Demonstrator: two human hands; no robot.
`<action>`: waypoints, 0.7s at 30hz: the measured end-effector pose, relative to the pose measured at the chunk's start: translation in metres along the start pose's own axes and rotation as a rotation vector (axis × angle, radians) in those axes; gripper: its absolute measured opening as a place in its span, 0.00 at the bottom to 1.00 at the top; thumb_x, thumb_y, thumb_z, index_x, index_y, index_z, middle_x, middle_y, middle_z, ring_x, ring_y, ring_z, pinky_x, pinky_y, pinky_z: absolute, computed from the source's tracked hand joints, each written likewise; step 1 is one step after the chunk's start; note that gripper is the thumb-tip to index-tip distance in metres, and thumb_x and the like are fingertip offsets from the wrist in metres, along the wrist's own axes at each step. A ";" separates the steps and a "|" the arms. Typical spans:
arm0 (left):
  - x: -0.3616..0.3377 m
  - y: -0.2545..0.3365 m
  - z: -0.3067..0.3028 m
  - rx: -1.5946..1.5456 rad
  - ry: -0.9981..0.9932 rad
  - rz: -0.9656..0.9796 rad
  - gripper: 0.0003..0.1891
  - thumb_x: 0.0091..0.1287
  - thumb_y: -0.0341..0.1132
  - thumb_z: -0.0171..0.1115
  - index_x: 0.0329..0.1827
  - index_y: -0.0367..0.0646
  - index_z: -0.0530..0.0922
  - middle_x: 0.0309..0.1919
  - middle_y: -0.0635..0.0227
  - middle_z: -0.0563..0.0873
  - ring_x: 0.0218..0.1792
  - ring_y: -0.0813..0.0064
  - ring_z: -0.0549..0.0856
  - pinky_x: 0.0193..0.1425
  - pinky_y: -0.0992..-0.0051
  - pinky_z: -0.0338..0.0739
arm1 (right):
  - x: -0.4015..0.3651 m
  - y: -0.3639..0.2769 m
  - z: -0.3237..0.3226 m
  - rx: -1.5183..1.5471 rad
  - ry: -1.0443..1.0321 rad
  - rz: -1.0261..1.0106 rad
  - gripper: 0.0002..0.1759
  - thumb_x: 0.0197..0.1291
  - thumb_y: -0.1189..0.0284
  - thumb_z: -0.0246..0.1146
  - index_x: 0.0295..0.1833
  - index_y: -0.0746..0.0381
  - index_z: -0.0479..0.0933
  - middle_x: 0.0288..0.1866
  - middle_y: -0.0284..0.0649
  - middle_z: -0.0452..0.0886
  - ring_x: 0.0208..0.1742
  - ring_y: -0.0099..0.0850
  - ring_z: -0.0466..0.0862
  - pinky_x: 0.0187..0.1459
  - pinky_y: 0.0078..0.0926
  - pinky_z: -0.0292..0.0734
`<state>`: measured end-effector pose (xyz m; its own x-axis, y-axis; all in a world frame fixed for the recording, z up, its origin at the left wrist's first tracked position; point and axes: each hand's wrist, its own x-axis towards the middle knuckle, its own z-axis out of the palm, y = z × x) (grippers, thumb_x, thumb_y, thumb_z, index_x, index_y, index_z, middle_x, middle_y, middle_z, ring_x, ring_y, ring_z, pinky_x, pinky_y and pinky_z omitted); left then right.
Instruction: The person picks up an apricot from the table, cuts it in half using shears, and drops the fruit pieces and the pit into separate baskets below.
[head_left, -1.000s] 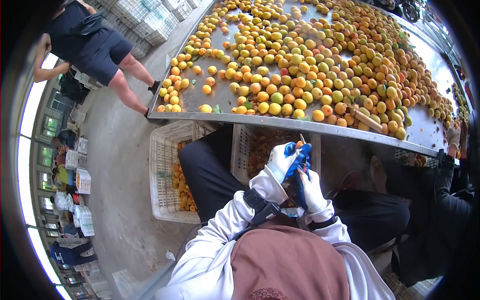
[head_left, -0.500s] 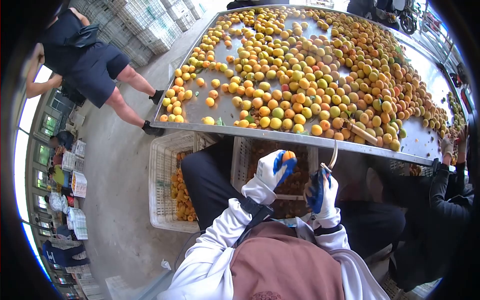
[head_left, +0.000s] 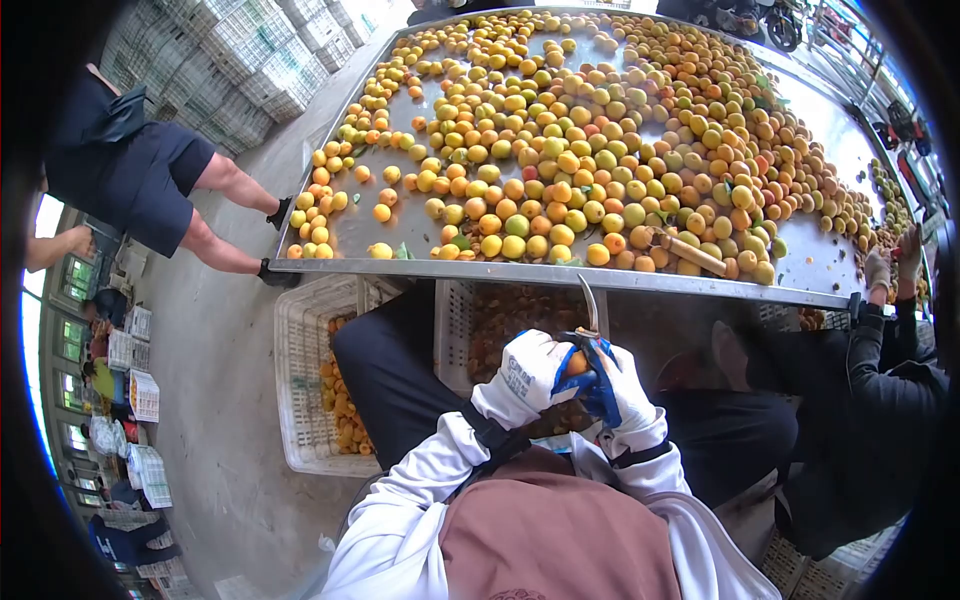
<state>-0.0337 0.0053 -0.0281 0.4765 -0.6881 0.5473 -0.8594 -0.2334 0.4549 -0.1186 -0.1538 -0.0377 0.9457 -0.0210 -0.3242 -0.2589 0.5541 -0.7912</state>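
Widely strewn fruit (head_left: 567, 161), metal table (head_left: 500, 270), concrete floor (head_left: 215, 350)

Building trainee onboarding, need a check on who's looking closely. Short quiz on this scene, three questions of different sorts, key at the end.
1. Multiple choice. The tip of the curved metal knife held in the white-and-blue-gloved right hand points:
A) back at the wearer's chest
B) away from the body, toward the broad metal-topped table
C) straight down into a crate

2. True or false. The white-and-blue-gloved left hand lies flat on the table, with nothing in its grasp.

3. Fill in the blank. The white plastic crate beside the wearer's left leg holds fruit pieces that are mostly ____ in colour.

Key: 1 B; 2 false; 3 orange.
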 end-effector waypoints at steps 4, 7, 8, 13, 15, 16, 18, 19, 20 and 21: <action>-0.007 -0.001 0.016 -0.076 0.052 -0.100 0.18 0.60 0.43 0.71 0.44 0.38 0.82 0.30 0.57 0.83 0.31 0.55 0.83 0.37 0.62 0.78 | 0.005 0.020 -0.001 0.094 0.103 0.009 0.19 0.75 0.62 0.59 0.60 0.65 0.78 0.36 0.32 0.82 0.31 0.17 0.80 0.33 0.12 0.76; -0.011 -0.003 0.027 -0.119 0.090 -0.154 0.15 0.62 0.41 0.69 0.44 0.39 0.81 0.31 0.56 0.84 0.31 0.55 0.84 0.36 0.62 0.78 | 0.007 0.024 0.004 0.136 0.165 -0.056 0.18 0.75 0.62 0.59 0.57 0.66 0.80 0.35 0.32 0.83 0.32 0.18 0.81 0.34 0.13 0.76; -0.014 -0.006 0.034 -0.118 0.092 -0.157 0.15 0.62 0.41 0.69 0.44 0.39 0.81 0.31 0.56 0.84 0.31 0.55 0.84 0.36 0.62 0.78 | 0.007 0.023 0.006 0.112 0.195 -0.087 0.18 0.75 0.62 0.59 0.56 0.66 0.81 0.36 0.32 0.84 0.32 0.18 0.81 0.34 0.14 0.76; -0.009 0.001 0.039 -0.302 0.084 -0.370 0.15 0.66 0.46 0.67 0.42 0.41 0.83 0.33 0.54 0.86 0.34 0.53 0.86 0.39 0.62 0.81 | 0.015 0.039 0.000 0.097 0.258 -0.184 0.17 0.75 0.64 0.59 0.54 0.68 0.82 0.39 0.33 0.85 0.35 0.20 0.82 0.37 0.17 0.78; -0.010 0.001 0.041 -0.357 0.087 -0.404 0.15 0.66 0.45 0.67 0.43 0.41 0.82 0.34 0.53 0.87 0.35 0.53 0.87 0.40 0.62 0.81 | 0.018 0.046 -0.010 0.044 0.259 -0.189 0.18 0.75 0.64 0.59 0.55 0.69 0.81 0.41 0.34 0.85 0.36 0.20 0.82 0.39 0.17 0.78; -0.009 0.001 0.041 -0.412 0.086 -0.432 0.15 0.67 0.44 0.66 0.44 0.41 0.82 0.35 0.52 0.87 0.35 0.53 0.87 0.40 0.63 0.81 | 0.020 0.050 -0.014 0.042 0.259 -0.190 0.18 0.75 0.64 0.59 0.55 0.69 0.81 0.41 0.34 0.85 0.36 0.20 0.82 0.39 0.17 0.78; -0.004 0.000 0.038 -0.415 0.048 -0.423 0.16 0.66 0.45 0.67 0.45 0.41 0.82 0.35 0.53 0.87 0.36 0.53 0.87 0.41 0.62 0.81 | 0.022 0.047 -0.017 0.035 0.264 -0.219 0.18 0.75 0.65 0.59 0.57 0.69 0.81 0.42 0.34 0.85 0.37 0.19 0.81 0.39 0.17 0.78; -0.002 -0.001 0.035 -0.415 0.009 -0.415 0.18 0.65 0.46 0.68 0.46 0.41 0.82 0.36 0.53 0.87 0.37 0.53 0.87 0.42 0.62 0.81 | 0.021 0.045 -0.019 0.032 0.265 -0.219 0.18 0.75 0.65 0.59 0.57 0.69 0.81 0.42 0.34 0.85 0.37 0.19 0.81 0.39 0.17 0.78; 0.002 -0.004 0.029 -0.416 0.011 -0.414 0.18 0.65 0.46 0.68 0.46 0.41 0.82 0.36 0.53 0.87 0.37 0.53 0.87 0.42 0.62 0.81 | 0.018 0.037 -0.019 0.020 0.229 -0.229 0.19 0.75 0.65 0.59 0.58 0.69 0.80 0.42 0.34 0.85 0.37 0.20 0.81 0.40 0.18 0.78; 0.006 -0.007 0.020 -0.317 -0.066 -0.313 0.20 0.64 0.48 0.69 0.47 0.41 0.81 0.36 0.54 0.87 0.37 0.53 0.87 0.43 0.62 0.81 | 0.015 0.028 -0.017 0.009 0.193 -0.238 0.19 0.74 0.65 0.59 0.59 0.69 0.80 0.42 0.33 0.85 0.38 0.20 0.81 0.41 0.19 0.78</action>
<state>-0.0283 -0.0109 -0.0426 0.6824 -0.6630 0.3077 -0.5717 -0.2219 0.7899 -0.1150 -0.1524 -0.0732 0.9248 -0.3083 -0.2231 -0.0318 0.5217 -0.8525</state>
